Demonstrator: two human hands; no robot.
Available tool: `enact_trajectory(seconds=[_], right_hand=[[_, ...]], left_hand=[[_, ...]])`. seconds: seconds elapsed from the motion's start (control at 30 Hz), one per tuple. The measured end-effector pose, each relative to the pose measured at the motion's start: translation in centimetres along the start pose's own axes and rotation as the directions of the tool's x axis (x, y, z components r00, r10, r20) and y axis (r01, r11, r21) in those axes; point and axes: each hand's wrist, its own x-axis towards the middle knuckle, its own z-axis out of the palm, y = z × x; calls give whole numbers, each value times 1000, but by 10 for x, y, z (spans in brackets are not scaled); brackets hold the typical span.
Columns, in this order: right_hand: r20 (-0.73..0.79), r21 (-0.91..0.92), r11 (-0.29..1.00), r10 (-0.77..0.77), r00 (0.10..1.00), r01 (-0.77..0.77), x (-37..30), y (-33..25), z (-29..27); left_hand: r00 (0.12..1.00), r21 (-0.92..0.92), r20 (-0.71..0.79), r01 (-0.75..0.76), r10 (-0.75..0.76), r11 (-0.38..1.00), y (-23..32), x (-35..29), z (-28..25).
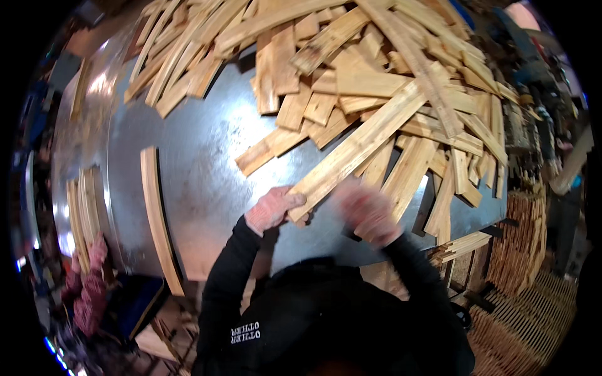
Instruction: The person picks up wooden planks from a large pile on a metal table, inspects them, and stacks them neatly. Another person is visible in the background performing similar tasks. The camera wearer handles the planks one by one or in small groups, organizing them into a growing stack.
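Observation:
A long pale wooden board [360, 147] slants from the near middle up to the right, its far end resting on the heap of wood. My left hand [274, 208], in a pinkish knit glove, is closed around the near end of this board, thumb on top. Just right of the board is my right hand [369, 212], gloved the same way. Motion smears its fingers, so I cannot make out whether it holds anything. Under both hands lies the metal tabletop [210, 156].
A large heap of loose wooden boards [370, 81] covers the far and right side. One separate board [158, 213] lies to the left, over the near edge. At far left a co-worker's gloved hands [94, 250] touch boards. Stacked slats [517, 244] stand at right.

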Motion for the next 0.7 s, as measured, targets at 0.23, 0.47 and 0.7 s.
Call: enact_trajectory(seconds=[0.23, 0.47, 0.7], right_hand=[[-506, -858, 178, -120, 854, -483, 135, -7, -284], [-452, -705, 705, -358, 817, -81, 74, -15, -161], [-403, 3, 983, 171, 899, -186, 11, 88, 73]], left_hand=[[961, 118, -254, -82, 110, 990, 2, -55, 31], [773, 344, -589, -21, 233, 939, -37, -160, 62], [877, 103, -458, -109, 144, 989, -91, -92, 84]])
